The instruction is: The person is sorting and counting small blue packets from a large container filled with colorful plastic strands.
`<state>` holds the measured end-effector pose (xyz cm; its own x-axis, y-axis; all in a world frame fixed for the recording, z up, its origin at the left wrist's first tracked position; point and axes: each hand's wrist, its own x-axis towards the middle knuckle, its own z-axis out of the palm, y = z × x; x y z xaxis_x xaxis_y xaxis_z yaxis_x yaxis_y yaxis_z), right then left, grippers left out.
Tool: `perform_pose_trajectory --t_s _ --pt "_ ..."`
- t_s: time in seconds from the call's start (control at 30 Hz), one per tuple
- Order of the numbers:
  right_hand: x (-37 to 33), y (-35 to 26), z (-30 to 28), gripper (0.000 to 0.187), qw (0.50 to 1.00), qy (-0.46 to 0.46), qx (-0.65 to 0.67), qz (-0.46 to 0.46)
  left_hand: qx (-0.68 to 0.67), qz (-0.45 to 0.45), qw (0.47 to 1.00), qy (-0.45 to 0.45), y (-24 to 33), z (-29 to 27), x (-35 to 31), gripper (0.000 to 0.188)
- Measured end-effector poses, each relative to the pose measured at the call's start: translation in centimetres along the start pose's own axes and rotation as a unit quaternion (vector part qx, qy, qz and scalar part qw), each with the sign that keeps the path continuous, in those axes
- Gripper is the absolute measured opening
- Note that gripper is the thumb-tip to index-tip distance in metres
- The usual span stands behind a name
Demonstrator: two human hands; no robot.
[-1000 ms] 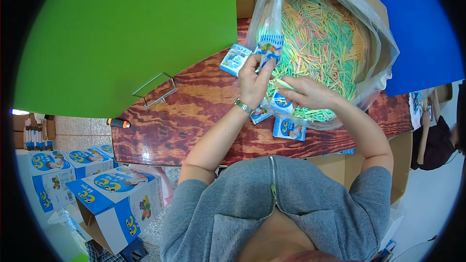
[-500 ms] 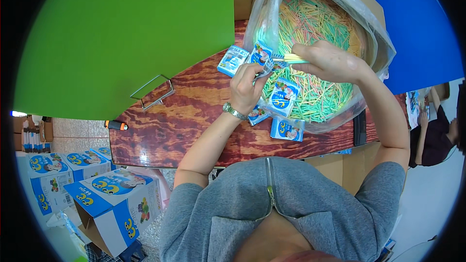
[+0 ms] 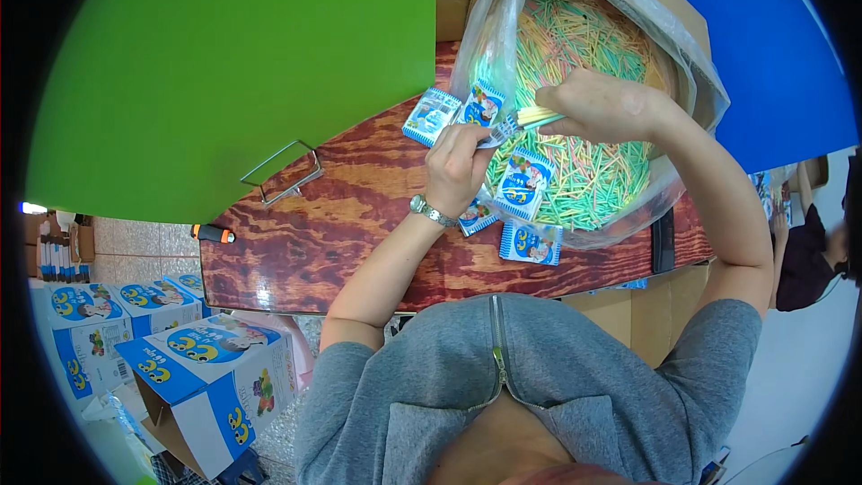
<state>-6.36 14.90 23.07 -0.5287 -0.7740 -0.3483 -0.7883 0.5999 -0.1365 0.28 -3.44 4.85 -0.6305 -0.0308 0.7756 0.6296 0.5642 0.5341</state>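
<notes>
My left hand (image 3: pixel 458 166), a watch on its wrist, pinches a small blue-and-white packet (image 3: pixel 505 131), its far end turned toward my right. Several thin pastel candy sticks (image 3: pixel 537 117) stick out of the closed fingers of my right hand (image 3: pixel 606 106), their tips at the packet's end. Whether the tips are inside it I cannot tell. Below both hands a clear plastic bag (image 3: pixel 492 22) holds a heap of loose green, yellow and pink sticks (image 3: pixel 593 180). One filled-looking packet (image 3: pixel 524 182) lies on the heap's near left edge.
More packets lie beside the bag, one (image 3: pixel 433 117) at its left and another (image 3: pixel 532 242) nearer me. A wire handle (image 3: pixel 283 172) stands by the large green panel (image 3: pixel 251 72). Printed cartons (image 3: pixel 211 364) are stacked at lower left. At the right edge is another person (image 3: pixel 808 256).
The packet in my left hand has tilted, its end now lower and against the stick tips. My right hand still holds the sticks and has shifted slightly.
</notes>
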Motion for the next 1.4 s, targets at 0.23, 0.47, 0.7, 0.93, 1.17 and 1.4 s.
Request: perform_pose_trajectory --t_s 0.23,0.47,0.7,0.93,1.17,1.4 --pt "-0.1 -0.1 0.5 0.031 1.0 0.01 -0.017 -0.002 -0.02 -0.05 0.999 -0.007 0.4 -0.2 -0.5 0.023" --pt "0.7 0.2 -1.6 0.03 0.98 -0.14 0.11 0.088 0.0 0.035 0.999 -0.013 0.2 -0.5 0.0 0.029" --pt "1.7 -1.3 -3.1 0.035 0.971 -0.207 0.042 0.111 0.029 0.09 0.995 -0.019 0.4 -0.7 0.2 0.036" --pt "2.0 -0.5 -3.6 0.036 0.965 -0.233 0.084 0.086 0.019 0.072 0.997 -0.016 -0.1 -0.9 -0.4 0.037" --pt "2.2 -0.6 -3.4 0.041 0.966 -0.232 0.069 0.088 0.004 0.054 0.998 -0.012 0.3 -0.7 -0.2 0.031" --pt "1.9 -2.8 -1.8 0.05 0.991 -0.081 -0.104 0.011 -0.035 -0.001 0.999 -0.024 0.7 -0.4 0.3 0.022"
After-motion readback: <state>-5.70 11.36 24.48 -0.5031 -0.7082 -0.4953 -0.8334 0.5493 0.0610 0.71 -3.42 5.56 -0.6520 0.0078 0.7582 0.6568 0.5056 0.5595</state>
